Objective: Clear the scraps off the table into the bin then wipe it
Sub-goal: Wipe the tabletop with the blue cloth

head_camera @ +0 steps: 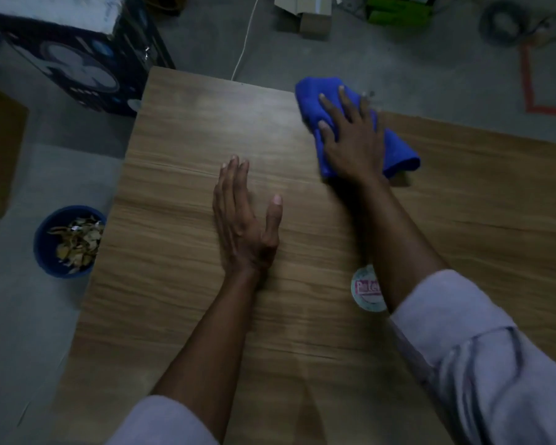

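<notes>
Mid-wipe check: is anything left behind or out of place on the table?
A round disc with pink lettering sits on the table, partly hidden by the right forearm. Scraps are in the bin.

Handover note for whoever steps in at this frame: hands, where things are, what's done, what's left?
Left hand: open, flat on the table, holding nothing.
Right hand: fingers spread, pressing the blue cloth onto the table's far side.
Bin: on the floor left of the table, scraps inside.
Done: no scraps visible on the table.
Left: wipe the table; a round label lies beside the right forearm.
</notes>
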### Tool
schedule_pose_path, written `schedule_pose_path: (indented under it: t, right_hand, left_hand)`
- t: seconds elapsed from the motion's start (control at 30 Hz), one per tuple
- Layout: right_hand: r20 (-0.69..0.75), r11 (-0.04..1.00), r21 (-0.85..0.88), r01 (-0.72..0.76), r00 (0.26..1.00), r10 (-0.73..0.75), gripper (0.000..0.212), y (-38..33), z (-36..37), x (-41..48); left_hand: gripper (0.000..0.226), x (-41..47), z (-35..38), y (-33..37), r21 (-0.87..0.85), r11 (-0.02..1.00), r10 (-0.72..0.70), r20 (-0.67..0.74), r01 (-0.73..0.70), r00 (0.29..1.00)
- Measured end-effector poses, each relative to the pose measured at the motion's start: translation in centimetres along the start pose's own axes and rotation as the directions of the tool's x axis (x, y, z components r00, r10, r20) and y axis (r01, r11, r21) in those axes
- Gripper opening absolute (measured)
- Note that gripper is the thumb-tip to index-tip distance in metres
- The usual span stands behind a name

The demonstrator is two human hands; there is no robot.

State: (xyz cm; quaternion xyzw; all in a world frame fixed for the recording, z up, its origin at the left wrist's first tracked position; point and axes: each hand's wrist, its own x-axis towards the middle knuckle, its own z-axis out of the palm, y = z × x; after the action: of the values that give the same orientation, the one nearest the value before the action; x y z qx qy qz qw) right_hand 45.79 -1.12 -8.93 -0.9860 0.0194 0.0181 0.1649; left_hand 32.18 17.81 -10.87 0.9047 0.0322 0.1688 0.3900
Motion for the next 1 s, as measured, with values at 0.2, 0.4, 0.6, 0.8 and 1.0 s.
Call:
schedule_pose_path:
  t: [0.2, 0.4, 0.6, 0.8, 1.0]
  right_hand:
    - [0.047, 0.911, 0.166, 0.376, 0.920, -0.389, 0.048, -4.5, 1.9, -4.5]
    - [0.066, 0.759, 0.614, 0.215, 0.945, -0.321, 0.050, -2.2, -3.8, -12.9]
    - [0.109, 0.969, 0.217, 0.120, 0.983, -0.146, 0.046, 0.4, -1.2, -4.4]
    - [0.018, 0.800, 0.344, 0.491, 0.849, -0.528, 0.042, -3.3, 2.4, -16.2]
    - [-0.151, 0.804, 0.553, 0.221, 0.975, -0.164, 0.060, -0.3, -3.1, -15.8]
  left_hand:
    - [0.070, -0.2, -1.3, 0.8, 0.021, 0.999, 0.042, -0.027, -0.042, 0.999]
    - [0.070, -0.5, -1.7, 0.9, -0.100, 0.991, 0.085, -0.082, -0.093, 0.993]
    - [0.070, -1.0, -1.5, 0.2, -0.147, 0.981, 0.123, -0.048, -0.129, 0.991]
    - [0.057, -3.3, -2.1, 0.1, -0.030, 0.946, 0.320, 0.243, -0.323, 0.916]
    - [0.051, -6.8, -4.9, 0.9, -0.054, 0.982, 0.186, 0.148, -0.180, 0.971]
